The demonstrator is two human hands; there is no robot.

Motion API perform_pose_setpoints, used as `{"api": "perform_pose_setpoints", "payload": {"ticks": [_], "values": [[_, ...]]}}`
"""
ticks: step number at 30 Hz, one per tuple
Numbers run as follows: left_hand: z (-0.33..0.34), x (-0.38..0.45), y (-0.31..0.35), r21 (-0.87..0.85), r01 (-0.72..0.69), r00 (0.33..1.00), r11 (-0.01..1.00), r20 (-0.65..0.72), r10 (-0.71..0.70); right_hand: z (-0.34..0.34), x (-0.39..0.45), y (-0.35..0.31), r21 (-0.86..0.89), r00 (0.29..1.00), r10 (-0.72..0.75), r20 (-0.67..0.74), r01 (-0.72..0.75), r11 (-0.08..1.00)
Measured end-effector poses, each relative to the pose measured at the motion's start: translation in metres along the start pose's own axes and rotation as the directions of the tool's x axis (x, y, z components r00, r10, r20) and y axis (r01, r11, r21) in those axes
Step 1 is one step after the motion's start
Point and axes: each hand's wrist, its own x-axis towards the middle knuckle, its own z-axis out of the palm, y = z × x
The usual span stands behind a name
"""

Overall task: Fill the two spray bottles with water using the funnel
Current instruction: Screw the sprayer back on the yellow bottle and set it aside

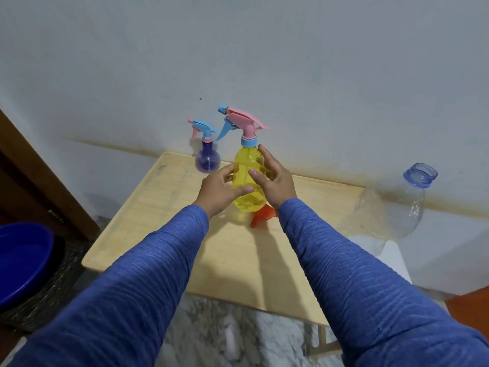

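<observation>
A yellow spray bottle point(247, 181) with a pink and blue trigger head stands upright on the wooden table point(185, 234). My left hand point(221, 189) grips its left side, thumb across the front. My right hand point(274, 181) rests against its right side with fingers spread. A smaller purple spray bottle point(207, 158) with a blue and pink head stands behind it near the wall. An orange funnel point(262, 219) lies on the table just under my right wrist, partly hidden.
A large clear plastic water bottle point(394, 207) with an open blue neck stands at the right on a white surface. A blue basin point(21, 260) sits low at the left. A brown door frame runs along the left edge.
</observation>
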Motion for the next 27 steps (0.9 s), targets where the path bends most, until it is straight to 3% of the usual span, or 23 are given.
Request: {"api": "perform_pose_setpoints", "payload": {"ticks": [18,27], "values": [[0.043,0.17,-0.084,-0.033,-0.006,0.994,0.999,0.105,0.009,-0.017,0.138,0.099,-0.007,0.981,0.113,-0.155,-0.115,0.993],[0.064,0.196,-0.103,-0.046,0.007,0.998,0.999,0.056,-0.005,-0.026,0.163,0.121,-0.139,0.988,0.117,-0.097,-0.129,0.982]]}}
